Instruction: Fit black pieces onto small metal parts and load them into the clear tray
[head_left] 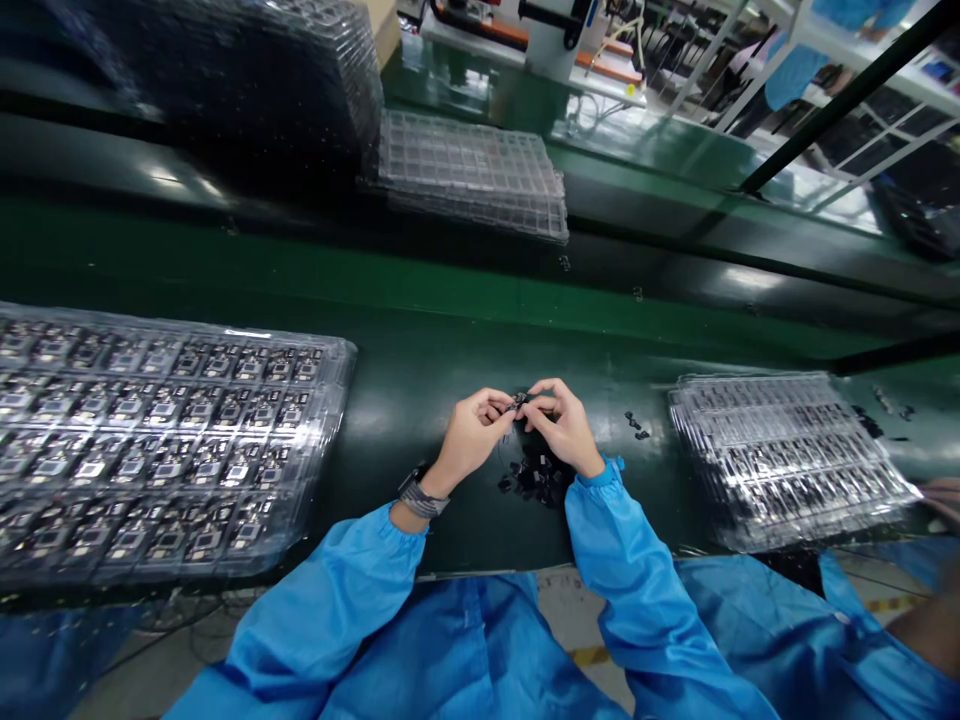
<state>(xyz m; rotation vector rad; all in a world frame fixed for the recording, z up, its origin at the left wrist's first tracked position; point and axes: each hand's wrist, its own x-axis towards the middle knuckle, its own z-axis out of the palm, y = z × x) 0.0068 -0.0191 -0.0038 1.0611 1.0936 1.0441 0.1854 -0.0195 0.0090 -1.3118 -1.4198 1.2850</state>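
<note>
Between my two hands, over the green bench (405, 440), is a small dark electronic module (517, 401). My left hand (474, 432) is closed, thumb and fingertips pinching the module from the left. From the right, my right hand (561, 425) also pinches at it with bent fingers. Its exact shape is partly hidden by the fingertips. Just below my hands lies a loose heap of small black parts (538, 475). A few more black pieces (636, 425) lie to the right of my right hand.
A clear tray of circuit modules (341, 375) stands on the left, on other trays. Stacked clear trays (750, 385) with small parts sit at right, beside a co-worker's hand (941, 495). More clear trays (472, 160) lie on the back ledge, next to a tall stack (300, 80).
</note>
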